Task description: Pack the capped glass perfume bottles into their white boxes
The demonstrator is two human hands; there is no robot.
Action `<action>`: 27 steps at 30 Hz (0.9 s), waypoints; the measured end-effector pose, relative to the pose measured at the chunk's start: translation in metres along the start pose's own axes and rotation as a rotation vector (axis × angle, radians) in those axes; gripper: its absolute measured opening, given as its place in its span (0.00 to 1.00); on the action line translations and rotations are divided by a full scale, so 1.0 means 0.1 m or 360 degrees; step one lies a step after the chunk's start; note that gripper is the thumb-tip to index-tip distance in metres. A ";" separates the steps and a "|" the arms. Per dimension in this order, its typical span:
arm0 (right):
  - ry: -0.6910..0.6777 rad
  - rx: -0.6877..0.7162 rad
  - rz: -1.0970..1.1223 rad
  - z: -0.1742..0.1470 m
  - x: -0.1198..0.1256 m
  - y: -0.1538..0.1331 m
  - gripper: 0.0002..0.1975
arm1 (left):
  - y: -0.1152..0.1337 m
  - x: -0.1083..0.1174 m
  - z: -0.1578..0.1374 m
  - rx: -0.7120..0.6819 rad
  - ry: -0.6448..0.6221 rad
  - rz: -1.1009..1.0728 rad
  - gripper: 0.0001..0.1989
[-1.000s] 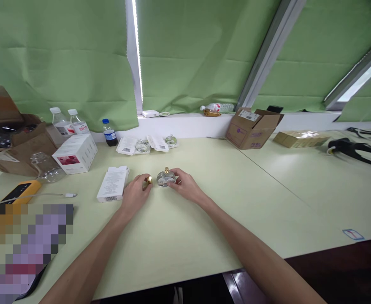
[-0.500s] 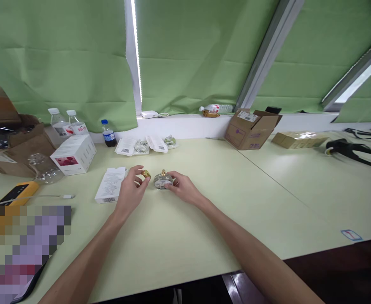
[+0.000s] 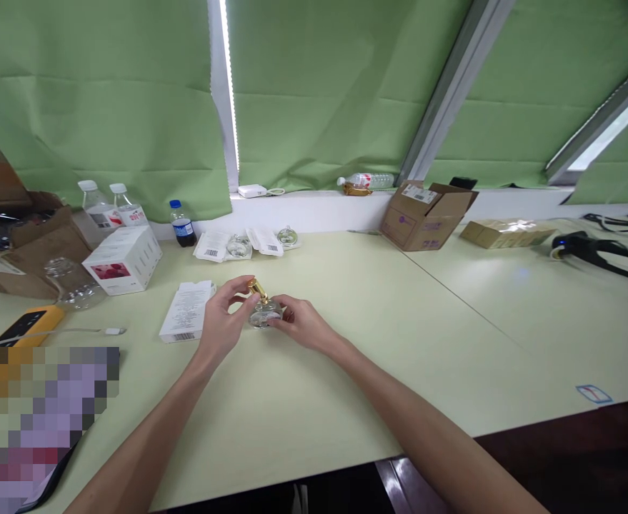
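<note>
A round clear perfume bottle (image 3: 263, 316) stands on the pale table between my hands. My right hand (image 3: 303, 323) is closed on its right side, thumb in front. Between the thumb and fingers of my left hand (image 3: 226, 314) is a gold cap (image 3: 258, 288), tilted right over the top of the bottle. Whether the cap is seated on the neck I cannot tell. Left of my left hand lies a white carton (image 3: 186, 313) with printed text.
Behind lie two opened white packs with round bottles (image 3: 237, 246). A white box (image 3: 123, 260), a dark drink bottle (image 3: 183, 227) and an orange device (image 3: 31, 327) are at left. An open cardboard box (image 3: 424, 218) and a yellowish package (image 3: 506, 234) sit at back right.
My left hand has brought the gold cap rightward onto the bottle's top. My right hand has shifted the perfume bottle slightly left and nearer.
</note>
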State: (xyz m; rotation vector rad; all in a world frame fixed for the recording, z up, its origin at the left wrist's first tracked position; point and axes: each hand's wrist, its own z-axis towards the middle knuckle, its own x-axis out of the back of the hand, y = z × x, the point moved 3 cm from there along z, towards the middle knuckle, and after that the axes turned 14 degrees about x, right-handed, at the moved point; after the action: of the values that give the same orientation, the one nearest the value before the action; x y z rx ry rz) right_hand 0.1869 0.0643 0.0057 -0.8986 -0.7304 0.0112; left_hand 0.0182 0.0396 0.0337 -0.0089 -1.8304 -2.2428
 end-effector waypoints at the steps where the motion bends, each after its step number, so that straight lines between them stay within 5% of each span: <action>1: -0.0004 0.0002 0.0002 0.00 0.00 -0.01 0.15 | 0.01 -0.01 -0.01 -0.0008 -0.0004 0.0024 0.18; 27: -0.0038 -0.0006 0.0061 -0.01 0.01 -0.07 0.14 | 0.02 -0.06 -0.10 -0.0088 -0.0042 0.0512 0.14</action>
State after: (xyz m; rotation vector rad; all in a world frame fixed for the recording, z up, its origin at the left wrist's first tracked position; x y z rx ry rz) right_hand 0.1860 0.0595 0.0106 -0.9172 -0.7358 0.0545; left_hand 0.0264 0.0307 0.0325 -0.3205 -1.6426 -2.0733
